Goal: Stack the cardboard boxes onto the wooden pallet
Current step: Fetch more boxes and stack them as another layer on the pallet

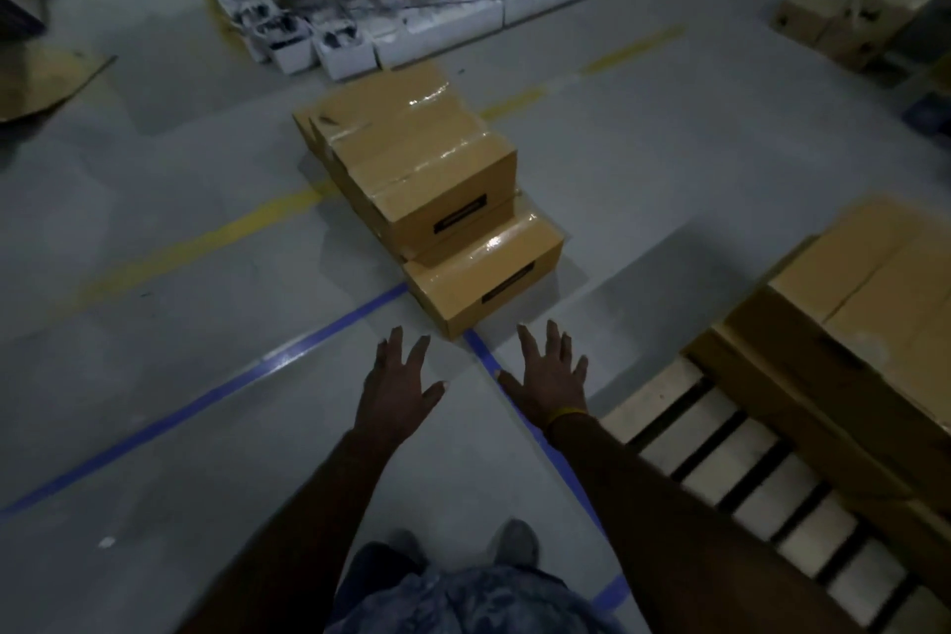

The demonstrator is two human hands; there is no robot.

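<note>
near box (pixel 483 273) on floor, dead ahead of both hands, long axis running L-near to R-far | L hand (pixel 399 384) + R hand (pixel 550 371) spread wide, holding nothing, short of it, about equally near | pallet (pixel 720 453) to R, partly loaded

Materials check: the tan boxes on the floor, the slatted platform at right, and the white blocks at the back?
Tan boxes: cardboard, matte brown, with glossy clear tape that glints along the top seams. Slatted platform: looks like pale unfinished wood, boards with dark gaps between. White blocks: probably foam or styrofoam, chalky white and smudged black; hard to be sure.
</note>
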